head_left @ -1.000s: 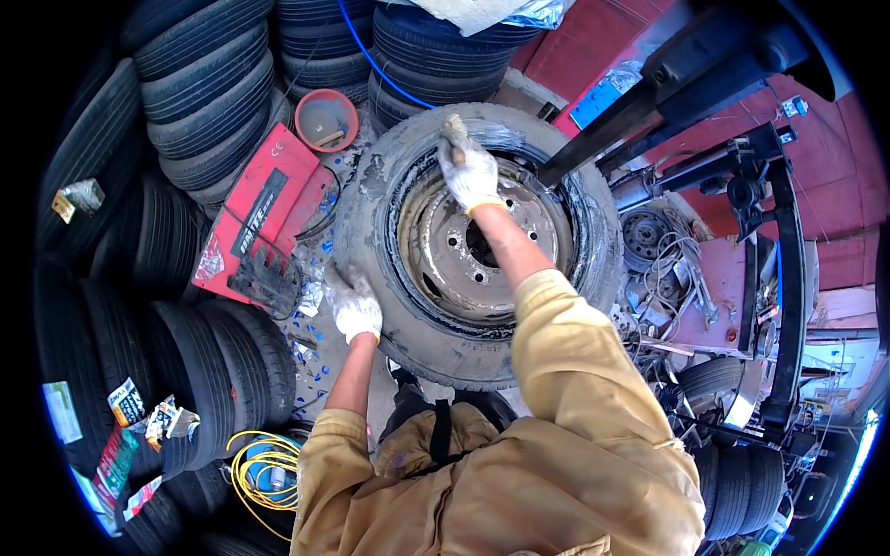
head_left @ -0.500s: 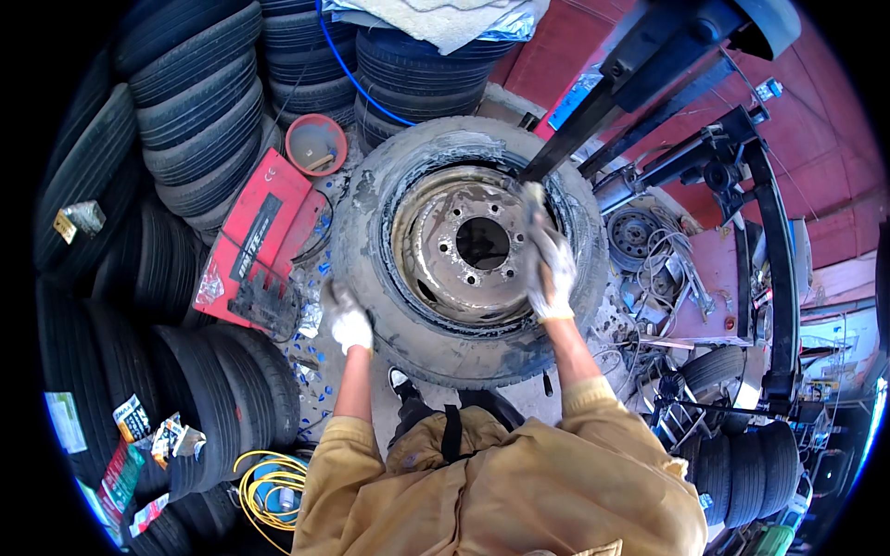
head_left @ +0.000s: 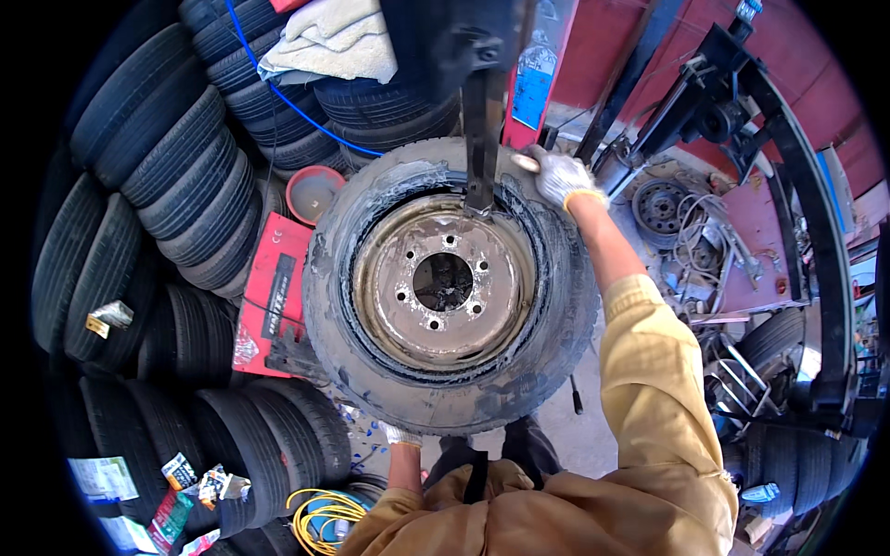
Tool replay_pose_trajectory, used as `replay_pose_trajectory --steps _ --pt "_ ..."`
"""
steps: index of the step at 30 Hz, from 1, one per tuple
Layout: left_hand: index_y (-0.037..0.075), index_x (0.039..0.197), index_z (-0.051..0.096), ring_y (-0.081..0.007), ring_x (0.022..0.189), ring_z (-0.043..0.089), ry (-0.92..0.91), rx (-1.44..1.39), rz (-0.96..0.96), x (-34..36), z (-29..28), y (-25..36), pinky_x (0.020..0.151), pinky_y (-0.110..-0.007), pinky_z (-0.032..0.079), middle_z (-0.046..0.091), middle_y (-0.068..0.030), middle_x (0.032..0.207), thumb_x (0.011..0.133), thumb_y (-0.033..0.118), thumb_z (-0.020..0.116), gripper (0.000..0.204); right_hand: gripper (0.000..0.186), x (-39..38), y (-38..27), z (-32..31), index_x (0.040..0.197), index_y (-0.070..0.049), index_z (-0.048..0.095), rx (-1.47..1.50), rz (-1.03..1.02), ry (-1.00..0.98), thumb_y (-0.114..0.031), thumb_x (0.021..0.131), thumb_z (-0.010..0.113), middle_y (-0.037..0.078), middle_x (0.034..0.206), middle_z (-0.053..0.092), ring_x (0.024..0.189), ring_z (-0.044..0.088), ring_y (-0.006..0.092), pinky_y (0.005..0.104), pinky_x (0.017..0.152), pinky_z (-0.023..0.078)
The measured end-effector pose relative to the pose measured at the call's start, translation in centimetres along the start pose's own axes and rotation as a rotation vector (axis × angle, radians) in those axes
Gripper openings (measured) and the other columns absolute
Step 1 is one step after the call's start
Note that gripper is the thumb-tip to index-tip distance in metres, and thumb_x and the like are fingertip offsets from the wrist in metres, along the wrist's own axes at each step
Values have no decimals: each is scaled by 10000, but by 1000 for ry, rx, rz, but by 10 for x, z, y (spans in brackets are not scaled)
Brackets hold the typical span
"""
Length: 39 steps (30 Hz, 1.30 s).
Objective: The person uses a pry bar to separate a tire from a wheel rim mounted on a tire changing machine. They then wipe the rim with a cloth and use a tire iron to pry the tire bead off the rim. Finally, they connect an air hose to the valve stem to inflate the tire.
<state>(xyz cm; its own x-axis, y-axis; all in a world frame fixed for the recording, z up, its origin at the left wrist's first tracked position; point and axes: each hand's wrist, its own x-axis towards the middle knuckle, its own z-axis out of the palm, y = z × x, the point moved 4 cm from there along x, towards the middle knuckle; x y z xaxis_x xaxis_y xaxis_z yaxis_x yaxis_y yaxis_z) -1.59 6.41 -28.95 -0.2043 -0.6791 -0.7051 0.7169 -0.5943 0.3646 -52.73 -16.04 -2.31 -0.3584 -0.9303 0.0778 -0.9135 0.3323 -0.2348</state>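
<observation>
A large tire (head_left: 445,398) on a rusty steel rim (head_left: 399,273) lies in the middle, a dark vertical machine bar (head_left: 480,148) reaching down to the rim's far edge. My gloved right hand (head_left: 556,176) is closed round a pale brush (head_left: 524,162) at the tire's far right. At the tire's near left edge, my gloved left hand (head_left: 401,434) is mostly hidden under the tire, its fingers out of sight.
Stacked tires (head_left: 158,157) line the left and back, with a folded cloth (head_left: 329,42) on top. A red machine base (head_left: 269,296) and pink bucket (head_left: 313,195) sit left. Right are steel arms (head_left: 816,278), a loose rim (head_left: 658,213) and hoses. A yellow coiled hose (head_left: 324,519) lies lower left.
My right hand swept to the near right of the rim, then up to the far right. My left hand moved down to the near edge. The machine bar appears farther left as the view shifted.
</observation>
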Motion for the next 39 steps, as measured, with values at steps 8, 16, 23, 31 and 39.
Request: replay_pose_trajectory --steps 8,16,23,31,39 --pt "90 1524 421 -312 1319 512 94 53 111 9 -11 31 1108 -479 425 510 -99 1497 1008 618 384 739 326 -8 37 35 1108 -104 733 96 37 -144 -218 891 519 224 1084 716 1022 690 398 501 895 535" --pt "66 1508 439 -304 1276 552 -80 491 267 110 -6 211 1084 -454 457 548 -109 1456 1021 585 391 713 361 -176 77 28 1254 -109 650 186 234 -24 -256 944 537 230 1038 710 948 683 424 510 828 542" --pt "-24 1447 490 -332 1298 550 141 1299 634 110 160 259 1079 -392 409 582 -210 1411 1027 540 438 706 310 -242 41 -44 1115 -102 695 -18 -141 171 -282 863 691 132 1002 733 1000 686 347 470 925 495" --pt "35 1522 375 -480 1356 435 498 1648 1020 -16 165 182 1116 -475 374 447 -310 1467 1045 468 454 649 153 -115 -118 -25 934 -124 709 80 -814 -181 -196 815 645 112 927 707 945 661 338 441 885 504" --pt "73 1540 364 -484 1290 479 621 1411 1015 -49 147 146 1085 -504 379 476 -323 1409 1010 438 550 670 195 -162 -82 47 796 -74 635 144 -400 -410 -238 885 579 214 793 651 788 630 435 506 725 506"
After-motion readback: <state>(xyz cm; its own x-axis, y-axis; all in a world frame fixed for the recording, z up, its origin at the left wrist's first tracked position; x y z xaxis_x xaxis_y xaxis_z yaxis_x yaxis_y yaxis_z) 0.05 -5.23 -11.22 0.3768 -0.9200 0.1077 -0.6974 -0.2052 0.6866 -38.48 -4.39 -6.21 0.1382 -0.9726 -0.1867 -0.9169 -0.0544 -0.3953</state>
